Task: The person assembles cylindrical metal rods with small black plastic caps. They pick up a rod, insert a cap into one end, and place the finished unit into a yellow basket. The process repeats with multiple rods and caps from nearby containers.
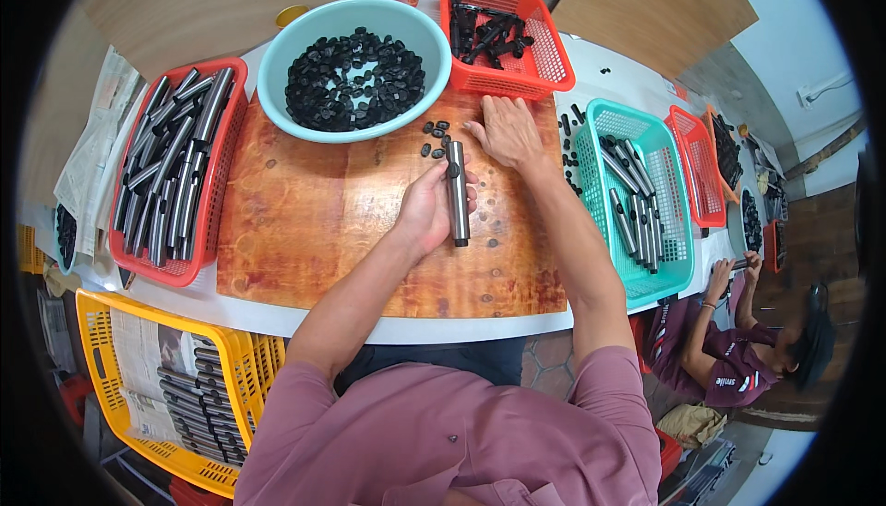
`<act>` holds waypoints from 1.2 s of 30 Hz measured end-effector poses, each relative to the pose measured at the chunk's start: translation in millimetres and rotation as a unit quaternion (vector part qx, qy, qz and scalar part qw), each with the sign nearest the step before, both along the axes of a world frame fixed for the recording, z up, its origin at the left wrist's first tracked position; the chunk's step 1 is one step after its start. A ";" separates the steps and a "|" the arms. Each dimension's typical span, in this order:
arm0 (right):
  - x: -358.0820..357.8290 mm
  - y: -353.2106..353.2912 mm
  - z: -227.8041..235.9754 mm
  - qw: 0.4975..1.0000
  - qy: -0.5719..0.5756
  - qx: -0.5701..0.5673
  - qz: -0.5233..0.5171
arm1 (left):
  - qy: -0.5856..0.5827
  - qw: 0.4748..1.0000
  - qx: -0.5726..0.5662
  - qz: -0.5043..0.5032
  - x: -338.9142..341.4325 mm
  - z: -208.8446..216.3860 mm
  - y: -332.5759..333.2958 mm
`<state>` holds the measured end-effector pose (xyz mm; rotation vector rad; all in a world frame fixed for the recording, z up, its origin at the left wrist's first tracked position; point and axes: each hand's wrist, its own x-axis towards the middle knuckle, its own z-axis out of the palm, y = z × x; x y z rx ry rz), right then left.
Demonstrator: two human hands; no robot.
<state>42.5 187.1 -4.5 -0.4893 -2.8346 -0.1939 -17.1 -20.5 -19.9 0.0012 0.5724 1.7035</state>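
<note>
My left hand (428,205) is wrapped around a shiny metal tube (459,206) with dark ends, held upright over the wooden board. A small black oval piece (453,170) sits on the tube's upper part. My right hand (508,134) is back down over the board, close to the near side of a red basket (535,88). Its thumb sticks out to the left, apart from the fingers, and I see nothing in it. Several loose black oval pieces (437,149) lie on the board just beyond the tube's top end.
A pale blue basin (277,90) full of black pieces stands at the back. Metal tubes fill a red basket (242,109) at left, a teal basket (678,229) at right and a yellow crate (242,367) lower left. A co-worker (729,349) sits at far right.
</note>
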 end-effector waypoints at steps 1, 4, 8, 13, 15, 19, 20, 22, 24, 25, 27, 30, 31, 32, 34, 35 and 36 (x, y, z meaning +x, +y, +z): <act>-1.9 0.6 -0.4 1.000 0.006 0.008 0.012 | -0.003 1.000 0.001 0.000 -0.3 -0.8 0.0; -2.5 4.0 -3.2 0.999 0.040 0.031 0.018 | 0.003 1.000 0.011 0.006 1.7 -0.9 -0.7; 5.1 -4.9 4.4 0.991 0.130 0.015 0.003 | 0.010 1.000 0.020 0.016 1.0 1.8 -0.7; 34.9 -46.8 1.7 0.978 0.200 -0.054 -0.003 | 0.026 0.999 0.002 0.022 4.5 1.0 1.4; 43.7 -64.7 -1.6 0.980 0.183 -0.079 -0.022 | 0.045 0.999 0.004 0.023 6.5 0.8 2.3; 46.0 -72.7 -18.2 0.970 0.218 -0.107 -0.025 | 0.085 0.996 -0.013 0.014 6.7 3.4 0.6; 43.3 -74.3 -19.9 0.966 0.230 -0.116 -0.020 | 0.095 0.995 -0.019 0.017 4.3 4.8 -1.6; 43.4 -73.3 -16.9 0.969 0.223 -0.100 -0.033 | 0.140 0.989 -0.046 0.026 4.3 11.0 -2.3; 35.6 -75.5 -19.6 0.966 0.236 -0.108 -0.010 | 0.196 0.975 -0.072 0.073 2.9 10.0 -4.6; 34.1 -75.2 -20.7 0.961 0.249 -0.120 0.012 | 0.193 0.976 -0.062 0.077 2.7 3.2 -3.1; 41.1 -78.1 -16.5 0.978 0.186 -0.088 -0.023 | 0.188 0.977 -0.078 0.062 5.5 16.3 -4.1; 57.0 -85.8 -7.2 0.963 0.186 -0.191 -0.050 | 0.247 0.968 -0.034 0.038 19.8 42.4 -26.8; 60.1 -70.5 -22.2 0.970 0.197 -0.141 0.015 | 0.270 0.962 -0.003 0.048 24.4 45.5 -38.1; 61.3 -57.0 -35.4 0.975 0.185 -0.118 0.021 | 0.293 0.954 0.035 0.050 29.5 48.4 -48.0; 57.4 -53.7 -39.4 0.980 0.178 -0.080 0.030 | 0.337 0.936 0.062 0.084 32.7 64.1 -84.3; 52.4 -55.2 -41.3 0.981 0.171 -0.083 0.035 | 0.346 0.931 0.063 0.100 32.2 68.8 -103.8; 47.3 -53.9 -39.4 0.982 0.167 -0.086 0.034 | 0.335 0.935 0.032 0.112 29.5 84.6 -123.0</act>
